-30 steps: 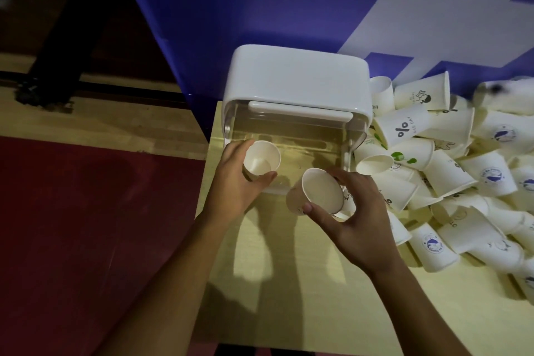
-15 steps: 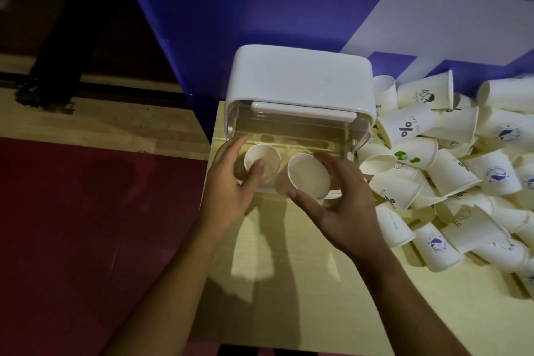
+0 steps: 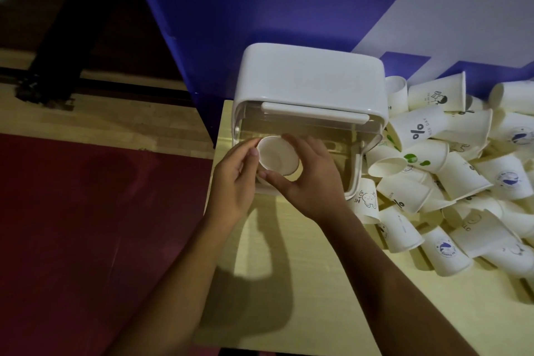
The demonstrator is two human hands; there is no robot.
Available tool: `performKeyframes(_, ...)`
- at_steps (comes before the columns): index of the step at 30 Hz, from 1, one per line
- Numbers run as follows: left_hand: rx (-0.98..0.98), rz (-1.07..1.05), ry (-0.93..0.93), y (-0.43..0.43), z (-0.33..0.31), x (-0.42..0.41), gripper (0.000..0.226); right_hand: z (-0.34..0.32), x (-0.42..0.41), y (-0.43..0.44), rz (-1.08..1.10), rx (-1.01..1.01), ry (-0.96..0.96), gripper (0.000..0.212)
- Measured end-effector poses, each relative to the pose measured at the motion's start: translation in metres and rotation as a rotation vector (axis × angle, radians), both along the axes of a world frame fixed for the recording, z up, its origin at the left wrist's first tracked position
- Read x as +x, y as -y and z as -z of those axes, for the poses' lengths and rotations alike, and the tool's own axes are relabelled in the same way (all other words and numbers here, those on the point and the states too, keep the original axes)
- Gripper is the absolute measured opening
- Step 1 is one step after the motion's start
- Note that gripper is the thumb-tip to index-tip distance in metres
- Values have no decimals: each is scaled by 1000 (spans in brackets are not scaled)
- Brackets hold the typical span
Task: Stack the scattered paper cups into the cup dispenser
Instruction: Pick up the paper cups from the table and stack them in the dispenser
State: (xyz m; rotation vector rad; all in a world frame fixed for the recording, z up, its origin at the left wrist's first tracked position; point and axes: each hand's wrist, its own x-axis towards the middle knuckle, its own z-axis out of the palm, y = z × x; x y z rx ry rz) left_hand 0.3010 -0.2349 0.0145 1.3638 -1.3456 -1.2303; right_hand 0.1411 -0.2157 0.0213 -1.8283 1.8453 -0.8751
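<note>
At frame centre both hands meet on one cup [image 3: 277,156], mouth up, at the dispenser [image 3: 312,101] front. The left hand [image 3: 234,182] pinches its rim; the right hand [image 3: 312,179] has its grip clamped around the wall. To seat it well, I'd keep it level and press straight down. The pile [image 3: 450,176] waits at right on the worktop [image 3: 303,283].

Two bare forearms, left hand [image 3: 234,182] and right hand [image 3: 310,179] seemingly ringless, sleeveless.

matt paper cups [image 3: 450,170], glossy plastic dispenser [image 3: 312,78]
</note>
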Motion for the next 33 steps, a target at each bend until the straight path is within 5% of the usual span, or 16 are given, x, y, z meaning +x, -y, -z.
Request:
performKeyframes(23, -113, 81, 358, 9, 21, 8, 31, 23, 0, -3, -15, 242, 30, 102)
performKeyframes(28, -316, 24, 391, -29, -17, -10, 27, 10, -31, -65, 98, 188, 28, 68)
performKeyframes(33, -435, 580, 497, -47, -13, -74, 45, 9, -83, -143, 360, 171, 91, 42)
